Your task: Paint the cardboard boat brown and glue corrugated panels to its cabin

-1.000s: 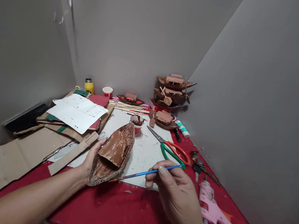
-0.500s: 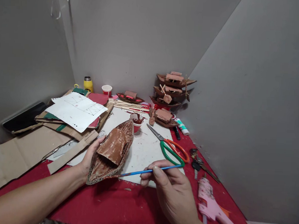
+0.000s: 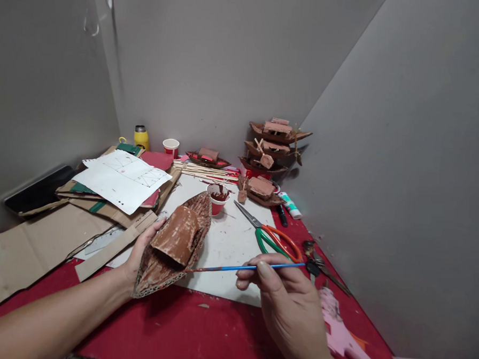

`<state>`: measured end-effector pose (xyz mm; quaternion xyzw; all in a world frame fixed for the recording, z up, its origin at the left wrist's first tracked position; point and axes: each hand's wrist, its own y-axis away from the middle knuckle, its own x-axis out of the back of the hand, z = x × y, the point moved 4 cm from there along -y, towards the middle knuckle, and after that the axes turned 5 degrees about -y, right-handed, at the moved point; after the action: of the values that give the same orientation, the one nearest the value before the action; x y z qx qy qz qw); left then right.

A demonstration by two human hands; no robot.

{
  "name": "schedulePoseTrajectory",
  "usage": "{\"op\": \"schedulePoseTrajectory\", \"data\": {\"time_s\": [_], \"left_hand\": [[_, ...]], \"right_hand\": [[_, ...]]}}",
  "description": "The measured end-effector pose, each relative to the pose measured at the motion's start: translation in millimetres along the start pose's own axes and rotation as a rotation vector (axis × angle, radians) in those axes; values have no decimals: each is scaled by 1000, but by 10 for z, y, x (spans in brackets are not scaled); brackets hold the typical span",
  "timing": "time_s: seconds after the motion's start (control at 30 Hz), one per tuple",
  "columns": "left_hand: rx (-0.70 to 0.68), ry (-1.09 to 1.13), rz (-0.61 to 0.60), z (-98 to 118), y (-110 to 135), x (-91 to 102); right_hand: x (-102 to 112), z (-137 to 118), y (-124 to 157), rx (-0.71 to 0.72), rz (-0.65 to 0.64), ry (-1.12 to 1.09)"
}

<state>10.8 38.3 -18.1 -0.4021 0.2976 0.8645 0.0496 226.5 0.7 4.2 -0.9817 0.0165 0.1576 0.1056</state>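
A brown-painted cardboard model boat (image 3: 178, 238) with a curved cabin roof is tilted up in my left hand (image 3: 137, 254), which grips it along its left side; most of those fingers are hidden behind the hull. Pale unpainted streaks show on the roof, and bare corrugated edges line the rim. Between thumb and fingers, my right hand (image 3: 284, 294) pinches a blue paintbrush (image 3: 238, 268). Its brown-stained tip meets the boat's near right rim. Behind the boat stands a paper cup (image 3: 218, 200) with brown paint inside.
Scissors (image 3: 264, 229) lie on the white sheet (image 3: 228, 243). Further right are keys (image 3: 313, 261) and a pink glue gun (image 3: 340, 329). Several finished model boats (image 3: 280, 131) are stacked at the back. Cardboard pieces (image 3: 47, 244), a drawing (image 3: 123, 176) and wooden sticks (image 3: 208, 171) lie left and behind.
My right hand has shifted right, and the brush tip has moved up along the boat's near right rim. The boat has moved slightly left, still in my left hand.
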Motion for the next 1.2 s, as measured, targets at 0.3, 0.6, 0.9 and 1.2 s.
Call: {"op": "schedulePoseTrajectory", "data": {"time_s": [0.3, 0.6, 0.9, 1.2], "left_hand": [[-43, 32, 38, 26, -51, 35], [-30, -67, -6, 30, -14, -64], [1, -107, 9, 22, -17, -39], [-61, -69, -56, 63, -74, 72]], "right_hand": [[29, -115, 90, 211, -3, 143], [-197, -277, 315, 496, -238, 239], [-289, -298, 389, 517, -335, 259], [-63, -264, 250, 611, -222, 375]]}}
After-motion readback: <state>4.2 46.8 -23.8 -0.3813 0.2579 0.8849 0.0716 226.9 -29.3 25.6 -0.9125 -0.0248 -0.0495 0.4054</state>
